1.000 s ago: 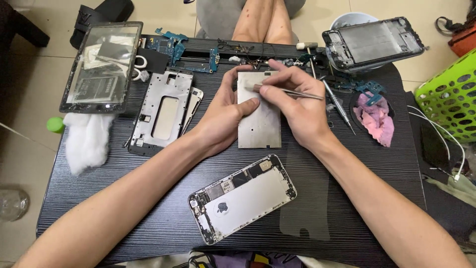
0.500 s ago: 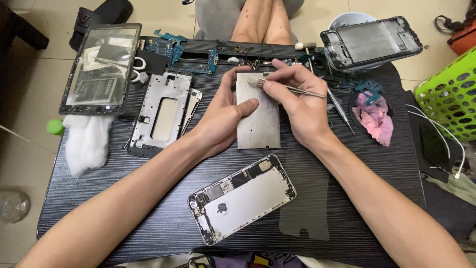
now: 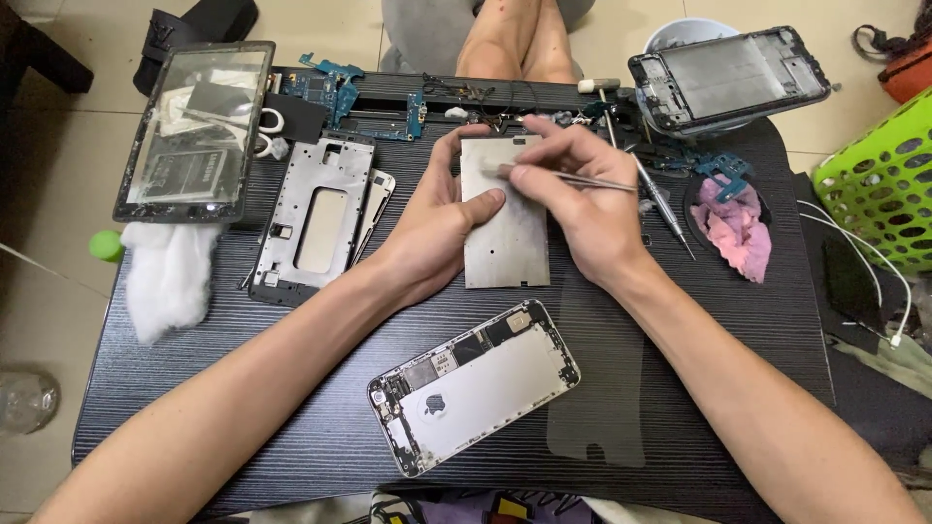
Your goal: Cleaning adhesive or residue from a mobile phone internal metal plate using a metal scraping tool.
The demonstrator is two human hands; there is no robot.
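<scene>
A grey metal plate point(image 3: 505, 238) lies on the black table point(image 3: 738, 330), near its far middle. My left hand point(image 3: 437, 228) holds the plate at its left edge, thumb pressed on its face. My right hand point(image 3: 582, 209) grips thin metal tweezers point(image 3: 597, 181) whose tips rest on the plate's upper part beside my left thumb. A silver phone housing point(image 3: 476, 383) with exposed parts lies nearer to me, between my forearms.
A silver mid-frame point(image 3: 311, 218), a glass screen panel point(image 3: 194, 131), white cotton point(image 3: 170, 272), blue circuit boards point(image 3: 340, 92), a screwdriver point(image 3: 665, 209), a pink cloth point(image 3: 738, 228), another phone frame point(image 3: 733, 78) and a clear screen protector point(image 3: 602, 388) surround it. A green basket point(image 3: 883, 175) stands right.
My hands have barely moved; the tweezers' tips have shifted slightly on the plate's upper part.
</scene>
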